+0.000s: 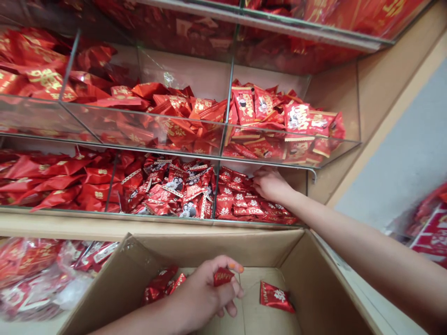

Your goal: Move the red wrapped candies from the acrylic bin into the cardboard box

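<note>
My left hand [206, 293] is low over an open cardboard box [316, 284], fingers curled around a small red foil candy packet [222, 276] marked "HAPPY". Another red packet [275, 296] lies on the box floor to its right, and a few more red packets [162, 284] lie to its left. My right hand [268, 182] reaches into the lowest right compartment of a clear acrylic display, fingers curled down among the red "LUCK" packets [244, 204]; what it grips is hidden.
The clear display bins [223, 135] hold several kinds of red candy packets on stacked tiers. Plastic bags of red packets [38, 270] lie at lower left, more red packaging [431, 228] at right. A wooden shelf edge [87, 225] runs below the bins.
</note>
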Tool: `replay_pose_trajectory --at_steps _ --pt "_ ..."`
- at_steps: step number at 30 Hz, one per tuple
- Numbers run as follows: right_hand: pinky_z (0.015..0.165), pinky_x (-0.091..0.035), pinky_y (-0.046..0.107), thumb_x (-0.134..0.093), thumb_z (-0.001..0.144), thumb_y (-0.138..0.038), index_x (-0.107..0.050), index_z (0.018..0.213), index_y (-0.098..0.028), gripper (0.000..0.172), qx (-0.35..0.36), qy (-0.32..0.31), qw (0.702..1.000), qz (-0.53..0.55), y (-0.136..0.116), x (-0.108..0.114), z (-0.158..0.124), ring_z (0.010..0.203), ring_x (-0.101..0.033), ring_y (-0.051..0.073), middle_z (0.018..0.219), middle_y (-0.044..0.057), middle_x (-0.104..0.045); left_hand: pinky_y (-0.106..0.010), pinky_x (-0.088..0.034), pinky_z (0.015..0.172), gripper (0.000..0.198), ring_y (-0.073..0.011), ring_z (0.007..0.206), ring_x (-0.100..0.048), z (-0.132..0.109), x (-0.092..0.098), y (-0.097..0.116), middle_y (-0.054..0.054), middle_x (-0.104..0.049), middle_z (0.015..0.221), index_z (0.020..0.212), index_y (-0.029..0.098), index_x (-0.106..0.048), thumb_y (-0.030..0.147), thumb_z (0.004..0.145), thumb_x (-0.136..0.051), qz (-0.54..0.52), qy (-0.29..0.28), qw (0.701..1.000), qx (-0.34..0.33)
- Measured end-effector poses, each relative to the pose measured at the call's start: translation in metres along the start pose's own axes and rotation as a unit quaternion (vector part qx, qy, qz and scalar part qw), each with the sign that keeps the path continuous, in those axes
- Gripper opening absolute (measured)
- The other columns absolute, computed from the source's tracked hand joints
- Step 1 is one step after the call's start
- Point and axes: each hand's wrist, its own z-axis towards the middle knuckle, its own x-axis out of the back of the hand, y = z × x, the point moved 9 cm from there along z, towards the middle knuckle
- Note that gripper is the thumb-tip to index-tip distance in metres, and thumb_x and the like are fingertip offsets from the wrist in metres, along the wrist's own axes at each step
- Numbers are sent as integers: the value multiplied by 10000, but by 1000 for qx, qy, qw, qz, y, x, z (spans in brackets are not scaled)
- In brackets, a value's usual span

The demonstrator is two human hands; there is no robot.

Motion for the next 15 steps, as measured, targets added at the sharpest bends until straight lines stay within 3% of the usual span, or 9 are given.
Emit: replay_pose_trajectory --at_steps 7,12,15 --pt "792 -351 339 -457 760 -330 -634 869 -139 282 -48 6 998 36 -7 15 0 924 -498 242 970 128 -597 -192 -320 495 298 -60 541 -526 -1 -1 3 10 -554 762 949 163 -424 322 724 -537 -4 0 1000 -1" --pt "804 -361 319 -504 743 -398 -575 1016 -167 365 24 35 995 91 -37 24 9 944 -501 236 941 104 -614 -190 -315 479 302 -63 531 -525 -2 0 4 0 -557 762 949 150 -424 305 717 -541 2 10 1000 3" --pt "808 -367 336 -494 757 -313 -558 1052 -184 329 2 20 995 94 -32 14 20 968 -500 245 988 102 -611 -188 -314 479 309 -62 531 -526 -2 2 2 -6 -560 768 955 146 -422 306 717 -540 1 14 1000 5"
